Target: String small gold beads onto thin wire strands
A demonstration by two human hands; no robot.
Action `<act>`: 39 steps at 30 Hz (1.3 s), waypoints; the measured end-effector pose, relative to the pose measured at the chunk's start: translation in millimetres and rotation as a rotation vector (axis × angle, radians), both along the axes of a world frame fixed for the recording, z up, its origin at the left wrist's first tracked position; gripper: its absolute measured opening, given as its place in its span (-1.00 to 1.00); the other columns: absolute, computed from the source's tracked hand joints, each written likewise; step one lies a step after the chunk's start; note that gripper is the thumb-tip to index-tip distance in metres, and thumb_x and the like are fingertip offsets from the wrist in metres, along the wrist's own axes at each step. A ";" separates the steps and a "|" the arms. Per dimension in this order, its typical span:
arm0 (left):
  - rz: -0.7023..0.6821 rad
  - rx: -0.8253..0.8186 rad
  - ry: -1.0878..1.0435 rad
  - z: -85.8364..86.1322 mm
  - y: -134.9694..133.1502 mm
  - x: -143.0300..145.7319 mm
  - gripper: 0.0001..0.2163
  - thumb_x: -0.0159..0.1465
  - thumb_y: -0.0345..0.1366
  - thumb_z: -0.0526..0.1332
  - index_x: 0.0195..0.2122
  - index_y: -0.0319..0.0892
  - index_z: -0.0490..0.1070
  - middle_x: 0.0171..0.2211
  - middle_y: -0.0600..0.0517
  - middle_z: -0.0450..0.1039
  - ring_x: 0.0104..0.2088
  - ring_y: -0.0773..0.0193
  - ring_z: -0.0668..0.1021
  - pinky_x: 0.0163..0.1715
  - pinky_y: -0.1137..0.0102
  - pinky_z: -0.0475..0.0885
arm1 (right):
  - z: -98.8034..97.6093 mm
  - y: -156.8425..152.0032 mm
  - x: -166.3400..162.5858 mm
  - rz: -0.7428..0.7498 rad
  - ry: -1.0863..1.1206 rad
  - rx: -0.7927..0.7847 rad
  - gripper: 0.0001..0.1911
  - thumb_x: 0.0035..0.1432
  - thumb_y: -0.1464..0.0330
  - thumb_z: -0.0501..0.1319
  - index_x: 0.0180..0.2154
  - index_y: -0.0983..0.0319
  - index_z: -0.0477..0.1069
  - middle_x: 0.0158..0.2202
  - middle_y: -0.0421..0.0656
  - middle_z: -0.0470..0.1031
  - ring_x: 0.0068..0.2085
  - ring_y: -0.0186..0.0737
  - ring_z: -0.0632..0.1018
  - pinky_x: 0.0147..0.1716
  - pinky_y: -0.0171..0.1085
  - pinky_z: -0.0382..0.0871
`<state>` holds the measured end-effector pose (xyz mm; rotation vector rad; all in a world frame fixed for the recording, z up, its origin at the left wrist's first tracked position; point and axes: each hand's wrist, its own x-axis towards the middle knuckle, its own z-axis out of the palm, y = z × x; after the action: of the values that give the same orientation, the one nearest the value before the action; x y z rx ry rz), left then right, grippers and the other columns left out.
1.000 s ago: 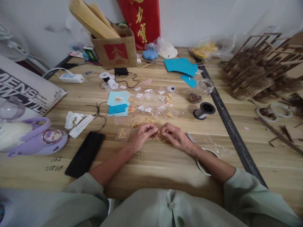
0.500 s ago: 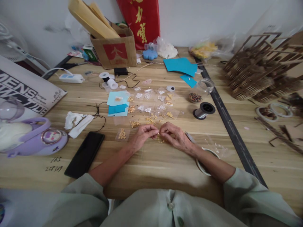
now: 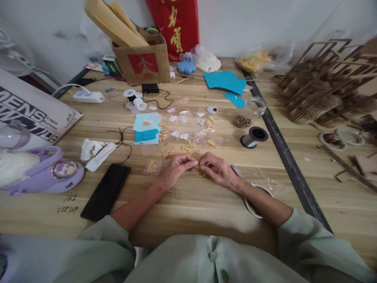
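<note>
My left hand [image 3: 178,169] and my right hand [image 3: 217,168] meet fingertip to fingertip over the wooden table, both in a pinch. Between and just below the fingers hangs a strand of small gold beads [image 3: 200,174], its lower part near the tabletop. The fingers hide its upper end, and any thread there is too thin to see. Beyond the hands lie loose gold beads [image 3: 186,149] and small clear bags of gold beads [image 3: 211,142]. A bag of gold beads [image 3: 152,166] lies left of my left hand. Several bags of silvery beads [image 3: 183,136] sit farther back.
A black phone [image 3: 105,192] lies by my left forearm. A roll of tape [image 3: 255,210] is partly under my right forearm. A wire spool [image 3: 253,137] and a jar of dark beads [image 3: 243,121] stand at right. A cardboard box [image 3: 143,63] is at the back.
Both hands stay nearly in place, still pinched together. The gold bead strand below them has shifted very slightly.
</note>
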<state>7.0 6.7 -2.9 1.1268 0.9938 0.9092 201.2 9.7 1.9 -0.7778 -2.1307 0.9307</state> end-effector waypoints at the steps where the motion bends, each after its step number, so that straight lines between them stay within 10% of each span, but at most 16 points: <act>1: -0.005 0.000 0.006 1.3 -0.3 0.2 -0.82 0.07 -0.21 0.33 -0.48 -0.24 0.47 -0.55 0.10 0.42 -0.50 0.40 0.41 -0.40 0.44 0.32 | -0.3 -0.1 0.2 0.000 -0.003 -0.004 -0.89 0.30 0.36 0.07 -0.29 0.22 0.32 -0.33 -0.13 0.38 -0.32 -0.27 0.42 -0.33 -0.28 0.33; 39: -0.063 0.008 0.055 2.2 0.0 -0.7 -0.79 0.09 -0.18 0.31 -0.46 -0.25 0.47 -0.54 0.07 0.42 -0.49 0.39 0.41 -0.40 0.44 0.32 | -1.6 -0.1 1.8 -0.048 -0.010 0.029 -0.85 0.31 0.32 0.05 -0.28 0.22 0.33 -0.35 -0.13 0.40 -0.33 -0.26 0.43 -0.36 -0.28 0.34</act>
<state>6.3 6.7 -0.6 1.1888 0.9944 0.8369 203.0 9.5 0.3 -0.8162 -2.1202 0.8707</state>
